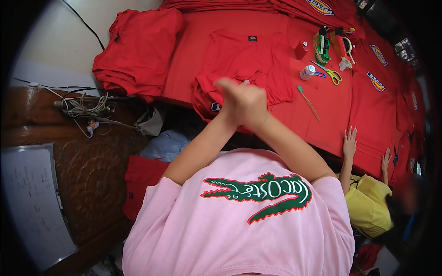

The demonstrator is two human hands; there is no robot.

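Observation:
My left hand (229, 97) and my right hand (252, 104) meet above the near part of a red shirt (239, 53). The shirt lies on the red-covered table (317, 119) with its dark neck label at the far side, and its near part is bunched up. Motion smears my left hand, so its fingers cannot be made out. The fingers of my right hand are curled closed against the left. Whatever lies between the two hands is hidden, and I cannot tell whether they touch the cloth.
Red shirts are piled at the left (138, 50). On the right lie a toothbrush (308, 103), yellow-handled scissors (335, 78), a white bottle (307, 72) and a green tape dispenser (322, 48). A co-worker in a yellow shirt (368, 204) rests both hands on red shirts. Coiled cables (87, 108) hang left.

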